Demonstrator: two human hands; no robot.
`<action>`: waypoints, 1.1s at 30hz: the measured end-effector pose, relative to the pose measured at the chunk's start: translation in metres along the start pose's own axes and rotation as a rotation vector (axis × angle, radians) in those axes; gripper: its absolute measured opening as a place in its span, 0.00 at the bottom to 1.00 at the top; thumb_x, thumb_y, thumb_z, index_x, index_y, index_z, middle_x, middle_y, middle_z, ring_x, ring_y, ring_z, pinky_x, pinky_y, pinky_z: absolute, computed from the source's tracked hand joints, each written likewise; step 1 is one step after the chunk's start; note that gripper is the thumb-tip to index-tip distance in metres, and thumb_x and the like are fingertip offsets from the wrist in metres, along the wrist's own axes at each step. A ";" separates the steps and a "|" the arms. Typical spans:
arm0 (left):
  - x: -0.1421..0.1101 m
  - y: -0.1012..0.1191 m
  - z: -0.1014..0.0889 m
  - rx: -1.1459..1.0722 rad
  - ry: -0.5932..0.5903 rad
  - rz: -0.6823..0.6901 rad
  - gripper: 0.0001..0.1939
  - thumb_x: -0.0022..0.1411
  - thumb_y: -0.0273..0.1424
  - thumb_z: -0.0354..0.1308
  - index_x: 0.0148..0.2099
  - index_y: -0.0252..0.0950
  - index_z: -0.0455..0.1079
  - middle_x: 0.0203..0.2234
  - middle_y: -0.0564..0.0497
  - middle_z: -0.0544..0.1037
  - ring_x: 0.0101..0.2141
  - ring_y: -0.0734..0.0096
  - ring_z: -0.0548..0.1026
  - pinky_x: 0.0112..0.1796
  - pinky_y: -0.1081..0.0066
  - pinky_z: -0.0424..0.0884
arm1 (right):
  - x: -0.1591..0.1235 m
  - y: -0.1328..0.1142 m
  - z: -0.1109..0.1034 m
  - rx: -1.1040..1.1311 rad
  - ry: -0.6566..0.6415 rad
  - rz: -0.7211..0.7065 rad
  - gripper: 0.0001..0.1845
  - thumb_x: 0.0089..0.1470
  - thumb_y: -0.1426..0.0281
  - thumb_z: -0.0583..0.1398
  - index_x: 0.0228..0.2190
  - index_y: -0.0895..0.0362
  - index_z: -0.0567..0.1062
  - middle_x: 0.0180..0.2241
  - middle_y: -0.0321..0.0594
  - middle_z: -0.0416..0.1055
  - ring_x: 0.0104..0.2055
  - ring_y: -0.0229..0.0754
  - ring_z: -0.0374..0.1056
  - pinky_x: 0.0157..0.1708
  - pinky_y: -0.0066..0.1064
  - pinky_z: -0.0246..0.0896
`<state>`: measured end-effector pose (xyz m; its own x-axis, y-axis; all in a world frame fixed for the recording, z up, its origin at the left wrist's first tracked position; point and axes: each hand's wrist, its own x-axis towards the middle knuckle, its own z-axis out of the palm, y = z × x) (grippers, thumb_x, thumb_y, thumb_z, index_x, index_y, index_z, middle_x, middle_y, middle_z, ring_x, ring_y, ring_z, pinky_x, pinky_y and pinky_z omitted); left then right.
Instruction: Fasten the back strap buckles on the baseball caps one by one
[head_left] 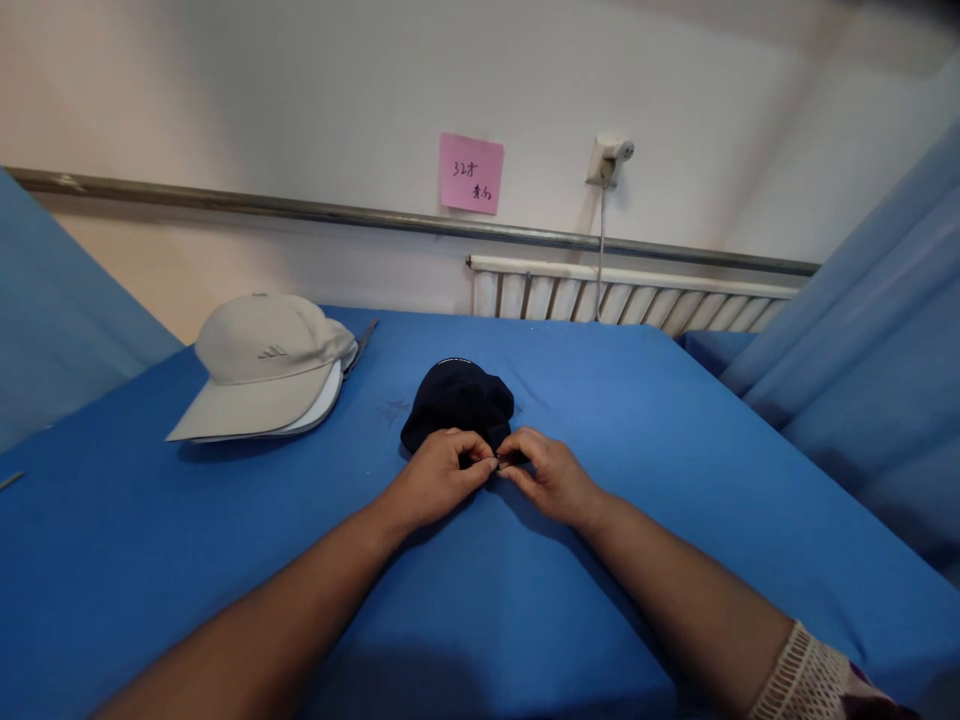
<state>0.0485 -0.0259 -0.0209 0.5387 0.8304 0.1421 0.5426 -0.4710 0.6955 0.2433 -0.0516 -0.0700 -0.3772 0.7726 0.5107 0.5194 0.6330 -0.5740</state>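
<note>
A dark navy or black cap (459, 392) lies in the middle of the blue-covered table (615, 400). At its near edge my left hand (442, 472) and my right hand (551, 475) meet, thumb and forefinger of each pinched together. Between the fingertips is a small part at the cap's edge, perhaps its strap or buckle; it is too small and too covered to make out. The cap's near side is partly hidden behind my hands.
Stacked beige and white caps (262, 350) sit at the back left. A thin stick-like object (11, 480) lies at the left edge. Behind the table are a metal rail (337, 217), a white radiator (570, 295), a plugged socket (606, 163) and a pink note (471, 174). Blue curtains (870, 340) hang at both sides.
</note>
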 end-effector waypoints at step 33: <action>-0.002 -0.002 0.001 -0.012 -0.022 -0.010 0.12 0.60 0.41 0.57 0.39 0.38 0.69 0.34 0.50 0.77 0.36 0.65 0.74 0.37 0.66 0.68 | 0.004 -0.004 0.002 -0.107 -0.023 0.027 0.06 0.58 0.74 0.59 0.39 0.55 0.69 0.37 0.39 0.73 0.39 0.42 0.67 0.43 0.37 0.60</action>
<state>0.0465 -0.0266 -0.0233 0.5469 0.8286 0.1196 0.5407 -0.4587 0.7052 0.2385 -0.0508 -0.0672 -0.3794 0.7908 0.4804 0.6080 0.6044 -0.5148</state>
